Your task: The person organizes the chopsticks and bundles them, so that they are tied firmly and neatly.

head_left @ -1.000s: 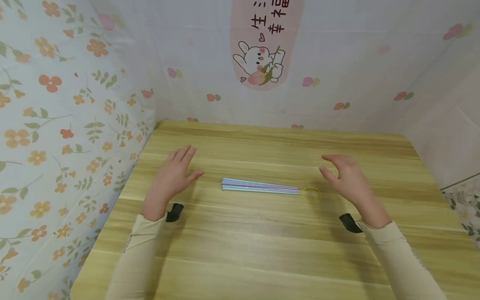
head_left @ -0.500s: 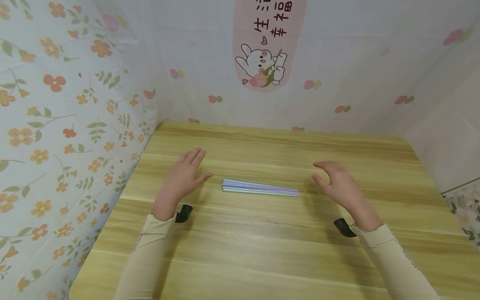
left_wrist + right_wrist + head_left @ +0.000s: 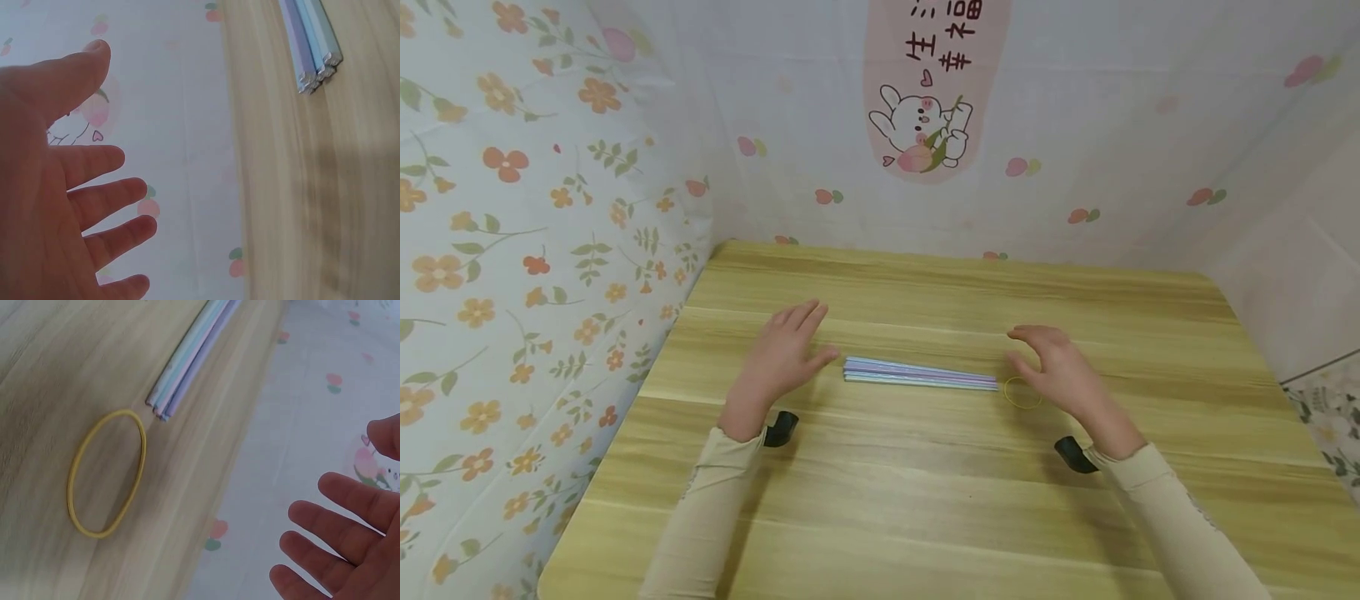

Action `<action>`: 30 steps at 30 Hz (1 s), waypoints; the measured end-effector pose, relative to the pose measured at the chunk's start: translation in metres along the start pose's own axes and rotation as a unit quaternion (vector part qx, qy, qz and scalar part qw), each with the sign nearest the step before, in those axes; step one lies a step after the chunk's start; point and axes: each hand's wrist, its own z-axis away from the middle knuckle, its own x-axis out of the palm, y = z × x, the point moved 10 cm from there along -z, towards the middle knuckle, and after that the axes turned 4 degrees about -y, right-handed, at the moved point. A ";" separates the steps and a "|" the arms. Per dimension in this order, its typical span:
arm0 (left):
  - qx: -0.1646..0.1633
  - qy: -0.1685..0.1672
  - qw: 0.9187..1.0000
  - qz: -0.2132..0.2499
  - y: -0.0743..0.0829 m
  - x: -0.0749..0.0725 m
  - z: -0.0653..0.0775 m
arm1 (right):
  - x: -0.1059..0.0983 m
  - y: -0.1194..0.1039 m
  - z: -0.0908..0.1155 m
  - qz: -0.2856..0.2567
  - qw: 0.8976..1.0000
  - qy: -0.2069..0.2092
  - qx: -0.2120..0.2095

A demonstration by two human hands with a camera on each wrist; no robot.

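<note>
- Nearest the viewer, a left sleeve (image 3: 696, 517) and a right sleeve (image 3: 1180, 517) come in on the near side of the stick bundle, one toward each end. At each cuff juts a black wrist piece (image 3: 782, 429), probably part of the wrist camera mounts.
- The left hand (image 3: 781, 354) hangs just beyond the bundle's left end. Its fingers are apart, thumb held out, with nothing between them; the spread seems to leave room around that end.
- The right hand (image 3: 1063, 375) hangs off the bundle's right end, fingers apart and slightly bent, thumb away from them, likewise holding nothing.
- The stick bundle (image 3: 917, 373), in pale blue, lilac and mint, lies flat on the surface (image 3: 895, 492), between the hands. Its left end fans wider than its right, probably because no tie holds the sticks together. Silvery tips show at the left end; how many sticks there are, I cannot tell.
- A yellow band (image 3: 70, 484) lies just beside the bundle's right end, not touching it. It rests as a loose oval, presumably since nothing stretches it.
- Farthest, beyond the bundle, a white cloth (image 3: 820, 108) with a rabbit print (image 3: 921, 125) hangs behind the surface, seemingly as a backdrop.
</note>
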 end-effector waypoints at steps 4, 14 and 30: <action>-0.002 -0.004 1.000 0.000 0.002 0.004 -0.002 | 0.004 -0.003 -0.004 0.002 1.000 0.006 -0.010; 0.014 -0.024 1.000 0.007 0.010 0.020 -0.008 | 0.023 -0.004 -0.009 -0.013 1.000 -0.009 -0.009; 0.044 -0.052 0.998 0.007 0.025 0.044 -0.018 | 0.047 -0.008 -0.008 0.020 0.999 -0.007 -0.043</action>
